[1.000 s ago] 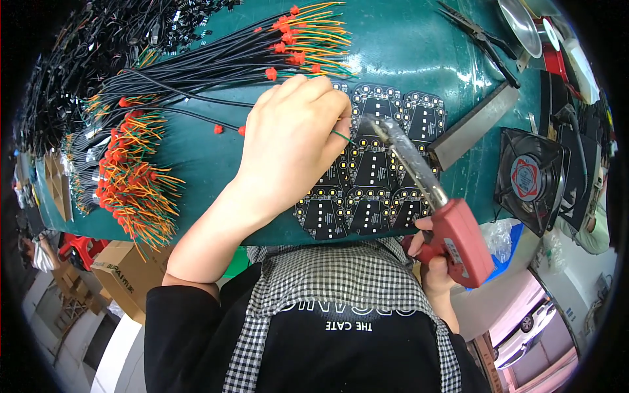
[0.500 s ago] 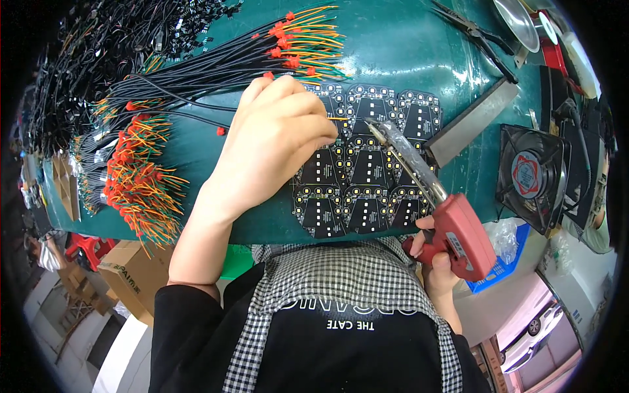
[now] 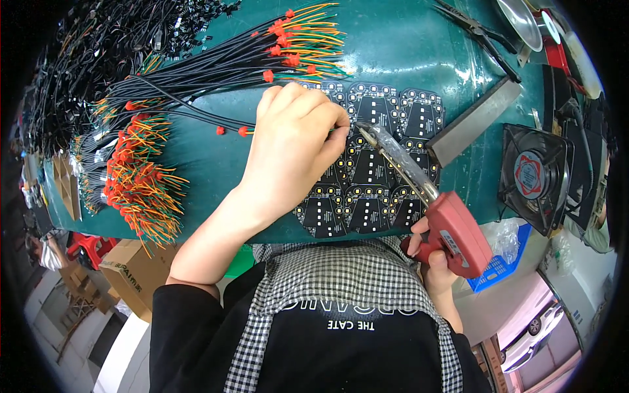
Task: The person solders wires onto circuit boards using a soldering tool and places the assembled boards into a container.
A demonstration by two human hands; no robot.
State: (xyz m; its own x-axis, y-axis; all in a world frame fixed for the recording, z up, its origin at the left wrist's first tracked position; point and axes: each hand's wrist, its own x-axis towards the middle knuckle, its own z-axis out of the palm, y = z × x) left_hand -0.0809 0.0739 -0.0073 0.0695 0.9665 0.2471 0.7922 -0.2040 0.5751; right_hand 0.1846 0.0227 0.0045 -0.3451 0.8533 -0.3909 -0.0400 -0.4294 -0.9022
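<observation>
My left hand (image 3: 291,144) is closed in a pinch over the panel of black circuit boards (image 3: 371,169). A black cable (image 3: 203,116) runs under it from the left, and its thin wire end is mostly hidden by the fingers. My right hand (image 3: 438,270) grips a red soldering gun (image 3: 458,232) by its handle, low at the table's front edge. The gun slants up and left, its tip close to my left fingertips over the boards' upper middle. Whether the tip touches the wire I cannot tell.
Black cables with red ties (image 3: 282,49) and orange and green wire ends lie at the back and left. A metal bar (image 3: 475,123), pliers (image 3: 472,27) and a small fan (image 3: 534,177) stand right of the boards. A blue basket (image 3: 501,265) sits below the table edge.
My left hand has shifted right with the cable, and another red tie now shows beside it. The soldering gun's tip has moved slightly left, toward the left fingertips.
</observation>
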